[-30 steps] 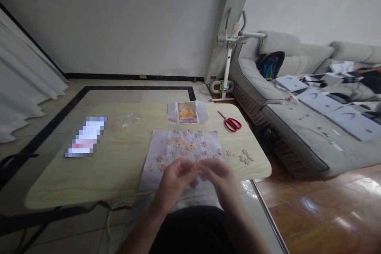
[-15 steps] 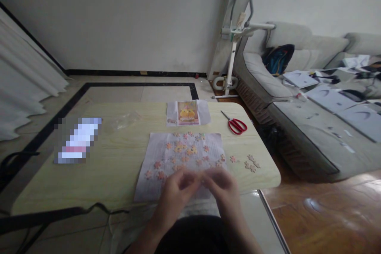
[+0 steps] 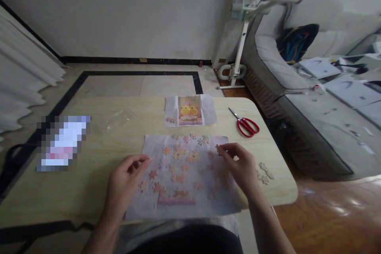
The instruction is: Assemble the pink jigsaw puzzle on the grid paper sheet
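Observation:
My right hand [image 3: 242, 164] pinches a jigsaw puzzle piece [image 3: 219, 149] between thumb and fingers, over the right part of a printed paper sheet [image 3: 190, 211]. By the sheet's left edge is my left hand [image 3: 125, 172], its thumb and fingertips pressed together; whether anything is between them I cannot make out. Loose puzzle pieces [image 3: 153, 174] in pink and yellow lie spread over the sheet. Joined pink pieces [image 3: 175, 200] form a strip near its front edge. Behind the sheet lies a paper with a picture of yellow figures [image 3: 189, 110].
Red-handled scissors [image 3: 248, 127] lie at the table's back right. More puzzle pieces [image 3: 264, 174] rest right of my right forearm. On the left are a clear plastic bag [image 3: 116, 120] and a blurred-out bright object [image 3: 64, 143]. A grey sofa [image 3: 324, 127] stands beyond the table's right side.
My hands were together over the front of the sheet and have moved apart, left and right. A puzzle piece now shows in my right fingers. The view has shifted slightly.

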Demonstrator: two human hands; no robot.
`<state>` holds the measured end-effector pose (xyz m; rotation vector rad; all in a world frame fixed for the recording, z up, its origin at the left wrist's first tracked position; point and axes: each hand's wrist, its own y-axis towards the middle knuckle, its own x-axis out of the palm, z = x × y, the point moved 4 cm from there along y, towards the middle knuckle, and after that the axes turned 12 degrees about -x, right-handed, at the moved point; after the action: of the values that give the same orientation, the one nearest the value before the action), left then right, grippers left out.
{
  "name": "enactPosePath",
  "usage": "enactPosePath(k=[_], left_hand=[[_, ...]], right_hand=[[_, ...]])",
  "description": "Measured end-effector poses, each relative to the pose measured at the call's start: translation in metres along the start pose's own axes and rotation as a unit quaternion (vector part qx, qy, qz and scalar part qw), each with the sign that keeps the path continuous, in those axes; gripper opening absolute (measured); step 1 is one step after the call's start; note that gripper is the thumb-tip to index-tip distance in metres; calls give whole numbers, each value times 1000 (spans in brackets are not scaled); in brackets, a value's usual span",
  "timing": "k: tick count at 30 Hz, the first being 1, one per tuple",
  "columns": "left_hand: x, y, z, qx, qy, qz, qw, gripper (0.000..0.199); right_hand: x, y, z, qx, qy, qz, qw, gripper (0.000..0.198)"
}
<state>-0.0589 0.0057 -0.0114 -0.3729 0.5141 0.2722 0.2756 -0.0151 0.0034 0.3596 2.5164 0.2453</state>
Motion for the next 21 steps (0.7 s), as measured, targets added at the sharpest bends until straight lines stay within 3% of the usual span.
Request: enactPosePath(k=[5, 10, 14, 21], left_hand=[[7, 8, -9, 20, 35, 0, 999, 36], [7, 13, -3, 176, 126, 25, 976, 27], [7, 13, 4, 265, 189, 49, 944, 35], [-1, 10, 3, 265, 183, 79, 943, 30]], right_hand=[[9, 7, 10, -15, -65, -51, 996, 14], [9, 8, 12, -60, -103, -50, 992, 9], [5, 9, 12, -77, -99, -33, 992, 9], [-6, 7, 8, -43, -52, -25, 997, 14]])
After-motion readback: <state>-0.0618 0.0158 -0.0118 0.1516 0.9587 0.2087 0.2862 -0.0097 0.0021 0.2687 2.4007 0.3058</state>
